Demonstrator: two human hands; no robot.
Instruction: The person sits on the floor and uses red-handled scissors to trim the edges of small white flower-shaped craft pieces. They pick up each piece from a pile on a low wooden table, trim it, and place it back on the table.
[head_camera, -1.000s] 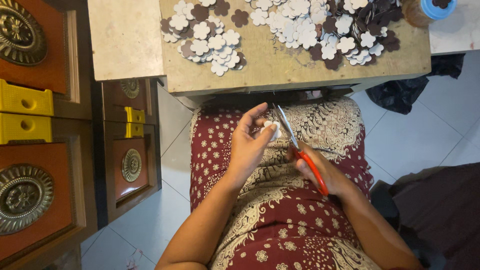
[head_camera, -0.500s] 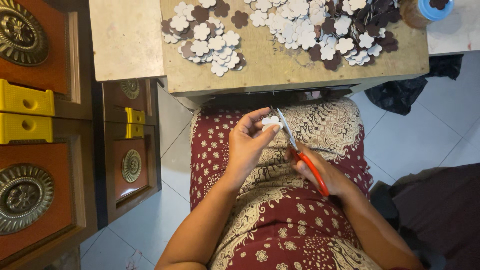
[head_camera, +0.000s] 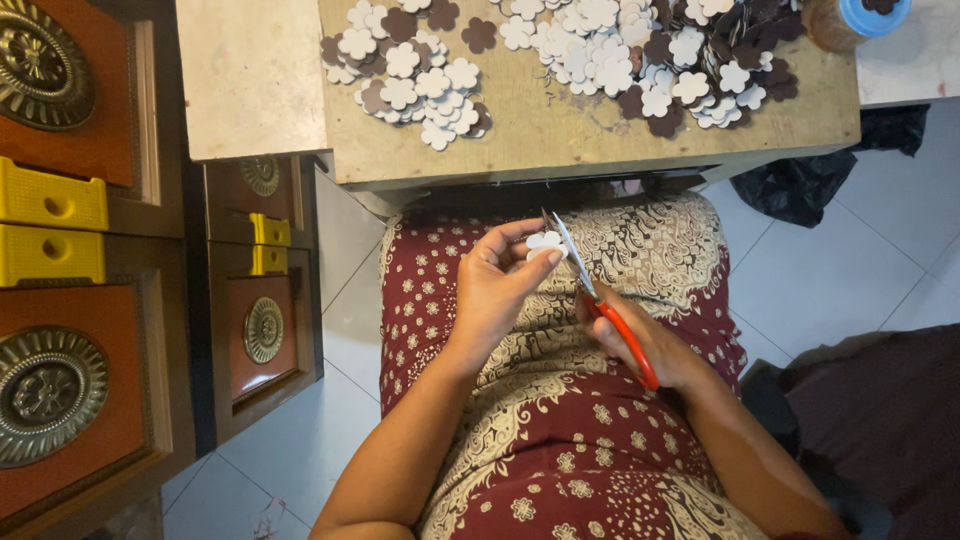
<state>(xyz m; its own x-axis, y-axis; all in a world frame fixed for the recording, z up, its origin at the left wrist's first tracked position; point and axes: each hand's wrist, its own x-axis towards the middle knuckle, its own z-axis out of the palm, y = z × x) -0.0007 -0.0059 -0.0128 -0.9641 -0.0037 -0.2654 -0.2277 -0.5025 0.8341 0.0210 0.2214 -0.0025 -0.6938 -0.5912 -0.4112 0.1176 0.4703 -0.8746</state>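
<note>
My left hand (head_camera: 497, 285) pinches a small white flower-shaped cutout (head_camera: 545, 243) between thumb and fingertips, held over my lap. My right hand (head_camera: 650, 345) grips red-handled scissors (head_camera: 600, 305), whose metal blades point up and lie against the right edge of the cutout. Both hands hover above a maroon patterned skirt (head_camera: 560, 440). On the low wooden table (head_camera: 560, 130) ahead lie heaps of white and brown flower cutouts (head_camera: 410, 80).
A bigger heap of cutouts (head_camera: 660, 50) covers the table's right half, beside a jar with a blue lid (head_camera: 850, 18). Carved red-brown cabinets with brass medallions (head_camera: 45, 385) and yellow blocks (head_camera: 50, 225) stand at left. A dark bag (head_camera: 800, 185) lies on the tiled floor at right.
The left hand has turned the white cutout slightly and the scissors have shifted against it; both hands stay over the lap.
</note>
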